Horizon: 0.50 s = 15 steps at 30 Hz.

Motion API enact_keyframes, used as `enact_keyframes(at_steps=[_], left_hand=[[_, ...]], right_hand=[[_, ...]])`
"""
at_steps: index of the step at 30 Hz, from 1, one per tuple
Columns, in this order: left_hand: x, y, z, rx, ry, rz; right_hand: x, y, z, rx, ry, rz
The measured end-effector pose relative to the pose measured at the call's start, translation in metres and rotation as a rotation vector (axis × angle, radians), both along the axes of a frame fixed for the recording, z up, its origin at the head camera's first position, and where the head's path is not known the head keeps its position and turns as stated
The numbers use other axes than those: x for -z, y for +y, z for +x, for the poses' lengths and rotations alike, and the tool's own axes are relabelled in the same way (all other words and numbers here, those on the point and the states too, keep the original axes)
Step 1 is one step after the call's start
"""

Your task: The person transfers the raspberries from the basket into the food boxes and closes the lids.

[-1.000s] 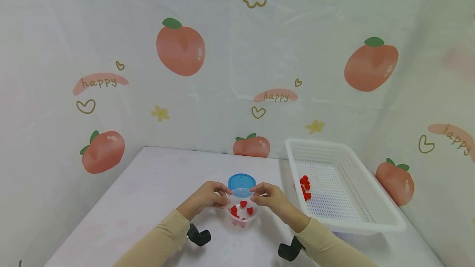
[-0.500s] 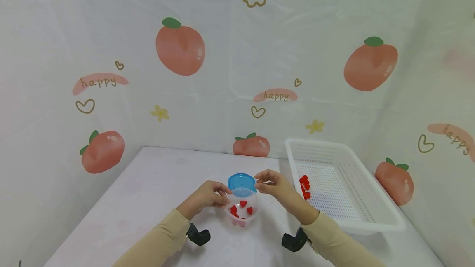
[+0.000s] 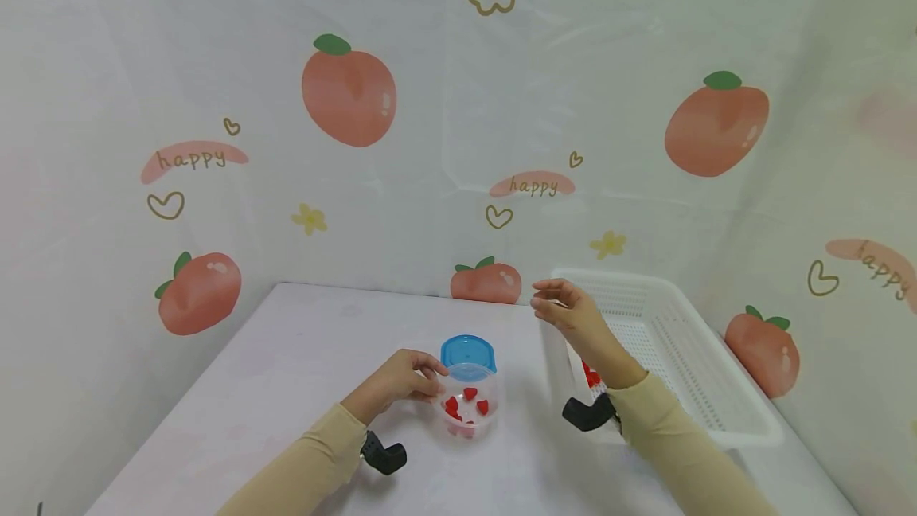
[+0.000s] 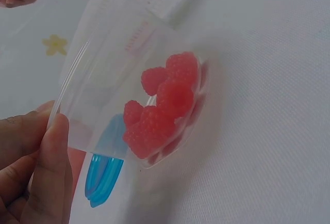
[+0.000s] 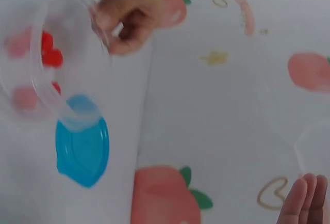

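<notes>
A clear plastic tub with several red raspberries in its bottom stands on the table. My left hand pinches the tub's rim on its left side between thumb and fingers. Just behind the tub lies a blue lid, partly seen through the clear wall. Raised over the left edge of a white perforated basket is my right hand, holding nothing, its fingers relaxed and pointing left. More raspberries lie inside the basket at its left, partly hidden by the right forearm.
The white table ends at a back curtain printed with peaches, hearts and flowers. The basket takes up the table's right side. A black wrist camera hangs under the left forearm, another under the right.
My right hand has left the tub's rim and moved up and right to the basket's left edge. The left hand, tub and lid have stayed put.
</notes>
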State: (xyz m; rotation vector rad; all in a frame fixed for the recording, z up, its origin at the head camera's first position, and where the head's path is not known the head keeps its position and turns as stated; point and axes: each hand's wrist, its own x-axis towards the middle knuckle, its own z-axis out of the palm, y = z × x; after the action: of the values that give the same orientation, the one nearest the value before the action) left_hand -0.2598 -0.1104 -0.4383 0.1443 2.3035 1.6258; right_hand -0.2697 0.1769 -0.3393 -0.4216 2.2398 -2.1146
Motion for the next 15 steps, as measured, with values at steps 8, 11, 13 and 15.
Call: enact_keyframes(at_steps=[8,11,13,15], left_hand=[[0.0,-0.001,-0.002,0.008,0.003,0.009],[0.0,-0.001,-0.001,0.014,0.007,0.011],[0.0,-0.001,-0.001,0.013,0.003,0.013],[0.001,0.0,-0.001,0.011,0.004,0.013]], right_hand=[[0.001,0.032,-0.027,0.051,0.055,-0.043],[0.005,0.045,-0.037,0.063,0.071,-0.082],[0.008,0.053,-0.042,0.079,0.079,-0.098],[0.011,0.06,-0.045,0.109,0.076,-0.119]])
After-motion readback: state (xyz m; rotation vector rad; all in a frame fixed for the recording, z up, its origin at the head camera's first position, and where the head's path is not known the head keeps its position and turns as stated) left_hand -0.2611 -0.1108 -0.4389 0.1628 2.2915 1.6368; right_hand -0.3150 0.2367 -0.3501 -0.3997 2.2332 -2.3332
